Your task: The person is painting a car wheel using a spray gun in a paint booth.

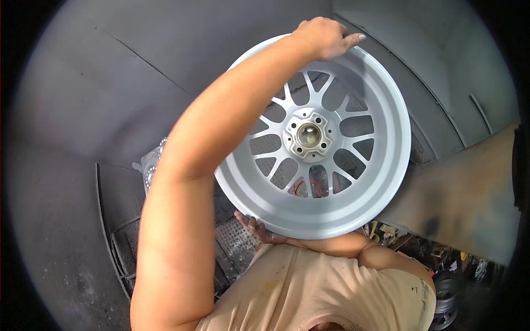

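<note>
A pale silver alloy wheel (359, 143) with forked spokes and a bolt-hole hub (309, 134) faces up at me. My left arm reaches across its left side, and my left hand (326, 38) grips the top edge of the rim, thumb pointing right. My right hand (256, 231), with dark, dirty fingers, holds the rim's lower-left edge from beneath, partly hidden by the wheel. My right forearm runs behind the bottom of the rim.
Grey walls (83, 88) surround me. A brown panel (458, 187) stands at the right, above clutter and another dark wheel (444, 300). A grey object with perforated discs (149, 171) is partly behind my left arm. A red ring (317, 187) shows through the spokes.
</note>
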